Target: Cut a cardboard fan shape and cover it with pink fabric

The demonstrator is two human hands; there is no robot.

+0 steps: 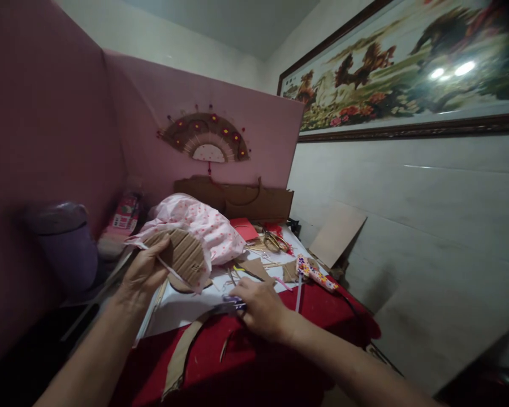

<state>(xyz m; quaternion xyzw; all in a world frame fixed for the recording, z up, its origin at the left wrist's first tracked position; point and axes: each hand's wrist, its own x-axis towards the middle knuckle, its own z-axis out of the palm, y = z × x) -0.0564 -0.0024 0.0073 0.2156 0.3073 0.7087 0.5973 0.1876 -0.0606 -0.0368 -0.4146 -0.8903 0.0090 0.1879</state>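
Note:
A round piece of corrugated cardboard (186, 257) is pinched at its left edge by my left hand (146, 268), thumb on the ridged face. White fabric with pink dots (195, 217) bunches behind the disc, and a narrow pale strip hangs across it. Lower on the table, my right hand (258, 305) has its fingers closed on a purple-handled tool (236, 302); its working end is too blurred to identify. A curved cardboard strip (184, 350) lies just left of that tool. Yellow-and-black-handled pliers (248, 272) rest beyond my right fingers.
A flower-patterned glue gun (316, 274) with a glue stick (299, 294) lies right on the red cloth (275, 362). Gold-handled scissors (272, 242), red paper (244, 229) and thin sticks are behind. A decorated fan (212, 133) hangs on the pink panel. A purple bin (70, 249) stands left.

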